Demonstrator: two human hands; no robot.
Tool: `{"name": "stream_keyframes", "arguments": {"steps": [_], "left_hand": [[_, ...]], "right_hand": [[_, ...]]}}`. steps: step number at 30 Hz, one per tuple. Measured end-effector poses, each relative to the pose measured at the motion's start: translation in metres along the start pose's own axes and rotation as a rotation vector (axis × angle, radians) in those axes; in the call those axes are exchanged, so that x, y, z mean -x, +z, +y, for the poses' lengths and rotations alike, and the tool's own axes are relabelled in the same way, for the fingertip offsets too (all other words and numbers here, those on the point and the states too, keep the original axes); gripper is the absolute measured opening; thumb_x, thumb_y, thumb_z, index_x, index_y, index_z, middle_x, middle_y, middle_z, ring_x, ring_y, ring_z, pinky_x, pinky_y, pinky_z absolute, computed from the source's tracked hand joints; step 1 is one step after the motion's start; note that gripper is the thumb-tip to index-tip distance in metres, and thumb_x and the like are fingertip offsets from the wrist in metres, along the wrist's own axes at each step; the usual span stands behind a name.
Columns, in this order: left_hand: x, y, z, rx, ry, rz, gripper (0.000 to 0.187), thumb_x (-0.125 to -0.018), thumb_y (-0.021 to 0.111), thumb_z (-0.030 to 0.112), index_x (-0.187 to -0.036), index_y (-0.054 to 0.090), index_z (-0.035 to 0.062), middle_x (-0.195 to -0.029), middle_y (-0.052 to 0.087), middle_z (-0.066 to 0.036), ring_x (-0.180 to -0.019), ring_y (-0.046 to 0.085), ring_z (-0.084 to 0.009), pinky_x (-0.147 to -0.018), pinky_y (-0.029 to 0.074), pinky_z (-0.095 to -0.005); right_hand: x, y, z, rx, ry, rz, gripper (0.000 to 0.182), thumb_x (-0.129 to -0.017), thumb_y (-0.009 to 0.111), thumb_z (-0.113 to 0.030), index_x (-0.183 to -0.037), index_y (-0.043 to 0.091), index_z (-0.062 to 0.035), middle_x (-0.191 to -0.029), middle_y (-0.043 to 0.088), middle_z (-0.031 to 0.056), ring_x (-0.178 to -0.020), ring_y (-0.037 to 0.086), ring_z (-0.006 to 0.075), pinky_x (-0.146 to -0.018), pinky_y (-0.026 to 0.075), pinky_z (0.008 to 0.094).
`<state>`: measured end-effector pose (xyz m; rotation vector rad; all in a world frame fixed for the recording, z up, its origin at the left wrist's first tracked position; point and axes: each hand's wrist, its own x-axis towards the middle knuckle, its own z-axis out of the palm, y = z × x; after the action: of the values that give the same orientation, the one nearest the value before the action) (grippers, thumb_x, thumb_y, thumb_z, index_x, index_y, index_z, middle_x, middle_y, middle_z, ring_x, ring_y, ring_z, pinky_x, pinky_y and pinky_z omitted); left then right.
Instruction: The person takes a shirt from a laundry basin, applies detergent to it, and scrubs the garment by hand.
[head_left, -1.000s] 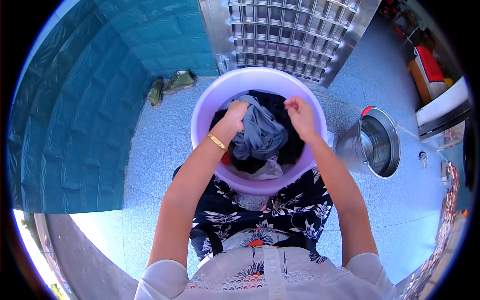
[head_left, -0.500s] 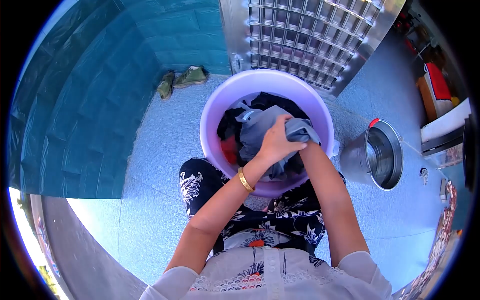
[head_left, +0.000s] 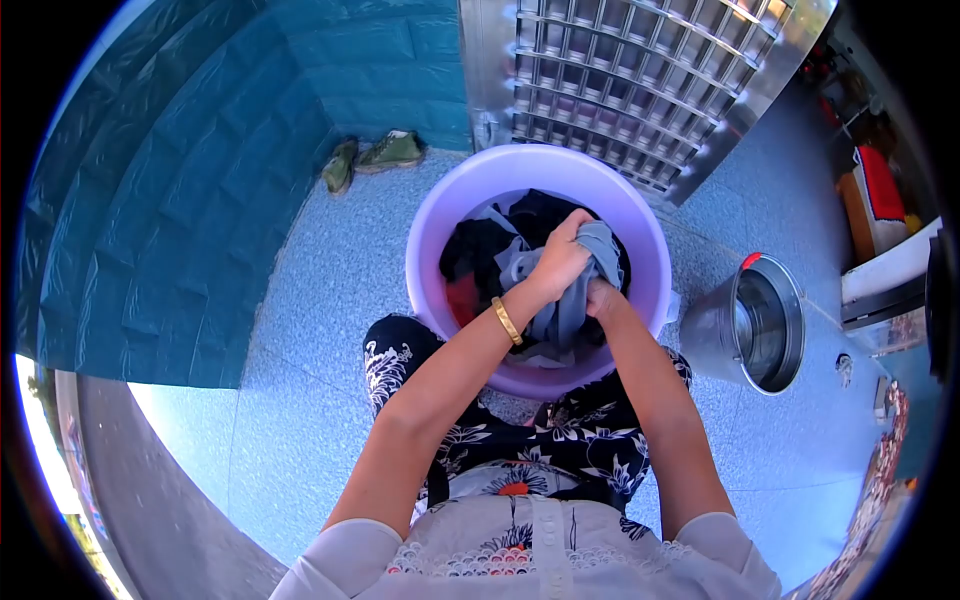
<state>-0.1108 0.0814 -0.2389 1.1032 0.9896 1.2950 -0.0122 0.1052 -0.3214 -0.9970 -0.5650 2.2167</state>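
Note:
A grey garment (head_left: pixel 573 312) is bunched between my two hands over the purple tub (head_left: pixel 428 250). My left hand (head_left: pixel 562 262), on the arm with a gold bracelet (head_left: pixel 507 321), is closed around its upper part. Just to the right and lower, my right hand (head_left: pixel 601 298) is closed on the same cloth, its fingers partly hidden. Dark clothes (head_left: pixel 478 243) lie in the tub under and around the garment, with a red cloth (head_left: pixel 463 300) at the left. My knees stand at either side of the tub's near rim.
A metal bucket (head_left: pixel 715 325) with a red patch on its rim stands right of the tub. Green shoes (head_left: pixel 388 152) rest by the teal wall (head_left: pixel 180 220). A metal grille door (head_left: pixel 620 95) stands behind the tub. Speckled blue floor (head_left: pixel 310 300) surrounds it.
The grey garment was spread wider and draped over my right hand; now it is gathered into a narrower bunch. My right hand has come into view, gripping the cloth.

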Motion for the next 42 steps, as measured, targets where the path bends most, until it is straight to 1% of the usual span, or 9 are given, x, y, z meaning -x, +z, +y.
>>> {"name": "stream_keyframes", "arguments": {"steps": [10, 14, 19, 21, 28, 30, 34, 37, 42], "left_hand": [[0.047, 0.059, 0.056, 0.298, -0.096, -0.486, 0.008, -0.078, 0.050, 0.004, -0.086, 0.048, 0.0049, -0.079, 0.049, 0.002, -0.073, 0.046, -0.0049, -0.066, 0.039, -0.0193], [0.017, 0.041, 0.047, 0.248, -0.117, -0.249, 0.011, -0.077, 0.050, 0.002, -0.088, 0.051, 0.0025, -0.081, 0.054, -0.002, -0.076, 0.052, -0.0078, -0.068, 0.041, -0.0207], [-0.050, -0.090, -0.012, -0.250, -0.193, 0.327, 0.027, -0.072, 0.049, 0.014, -0.094, 0.058, 0.0005, -0.086, 0.060, -0.015, -0.081, 0.057, -0.0230, -0.071, 0.043, -0.0312], [-0.045, -0.149, -0.022, -0.936, -0.200, 0.527, 0.029, -0.072, 0.046, 0.017, -0.093, 0.058, 0.0029, -0.094, 0.057, -0.019, -0.091, 0.053, -0.0352, -0.077, 0.043, -0.0383], [-0.018, -0.186, -0.003, -1.586, -0.354, 0.260, 0.060, -0.058, 0.069, 0.029, -0.110, 0.047, 0.0074, -0.097, 0.056, -0.014, -0.093, 0.054, -0.0290, -0.080, 0.044, -0.0379], [-0.030, -0.161, -0.008, -1.440, 0.240, 0.342, 0.056, -0.059, 0.070, 0.027, -0.106, 0.048, 0.0063, -0.089, 0.056, -0.013, -0.084, 0.056, -0.0264, -0.075, 0.045, -0.0355], [-0.008, -0.056, 0.036, -0.870, 0.301, -0.022, 0.055, -0.060, 0.074, 0.025, -0.105, 0.047, 0.0064, -0.083, 0.054, -0.009, -0.073, 0.053, -0.0163, -0.062, 0.046, -0.0282], [-0.008, -0.009, 0.032, -0.742, 0.569, 0.411, 0.038, -0.071, 0.064, 0.022, -0.101, 0.050, 0.0045, -0.074, 0.055, -0.008, -0.068, 0.055, -0.0192, -0.065, 0.045, -0.0302], [-0.031, -0.037, 0.064, -0.087, 0.175, 0.318, 0.015, -0.080, 0.051, 0.008, -0.092, 0.056, 0.0006, -0.072, 0.056, -0.001, -0.066, 0.046, -0.0057, -0.059, 0.039, -0.0217]], "right_hand": [[0.011, 0.019, 0.001, 0.207, 0.184, -0.060, 0.027, -0.077, 0.056, -0.022, -0.099, 0.055, -0.0060, -0.094, 0.058, 0.0068, -0.085, 0.054, 0.0170, -0.075, 0.044, 0.0313], [0.012, 0.025, -0.001, 0.223, 0.165, -0.024, 0.027, -0.077, 0.055, -0.022, -0.097, 0.055, -0.0045, -0.092, 0.058, 0.0075, -0.083, 0.056, 0.0176, -0.073, 0.045, 0.0323], [0.029, 0.028, -0.020, 0.284, 0.185, 0.064, 0.026, -0.078, 0.054, -0.021, -0.096, 0.055, -0.0025, -0.090, 0.059, 0.0085, -0.079, 0.057, 0.0184, -0.071, 0.047, 0.0335], [0.041, 0.022, -0.043, 0.295, 0.166, 0.120, 0.026, -0.078, 0.053, -0.021, -0.095, 0.056, -0.0018, -0.089, 0.059, 0.0089, -0.078, 0.058, 0.0187, -0.069, 0.047, 0.0340], [0.055, 0.023, -0.146, 0.031, -0.391, 0.398, 0.015, -0.080, 0.042, -0.007, -0.092, 0.051, -0.0032, -0.086, 0.057, 0.0137, -0.076, 0.058, 0.0245, -0.070, 0.048, 0.0372], [0.062, 0.061, -0.147, -0.137, -0.498, 0.423, 0.015, -0.082, 0.037, -0.003, -0.093, 0.047, -0.0013, -0.090, 0.054, 0.0161, -0.078, 0.057, 0.0274, -0.072, 0.048, 0.0392], [0.072, 0.114, -0.141, -0.274, -0.534, 0.226, 0.016, -0.081, 0.037, -0.001, -0.094, 0.047, 0.0003, -0.092, 0.053, 0.0167, -0.081, 0.055, 0.0286, -0.077, 0.046, 0.0399], [0.089, 0.151, -0.136, -0.196, -0.564, 0.024, 0.023, -0.078, 0.040, 0.003, -0.100, 0.045, 0.0007, -0.089, 0.053, 0.0145, -0.080, 0.054, 0.0247, -0.077, 0.045, 0.0365], [0.104, 0.151, -0.145, 0.486, -0.878, -0.047, 0.044, -0.071, 0.043, 0.006, -0.114, 0.042, -0.0010, -0.090, 0.055, 0.0102, -0.070, 0.053, 0.0159, -0.071, 0.044, 0.0270]]}}
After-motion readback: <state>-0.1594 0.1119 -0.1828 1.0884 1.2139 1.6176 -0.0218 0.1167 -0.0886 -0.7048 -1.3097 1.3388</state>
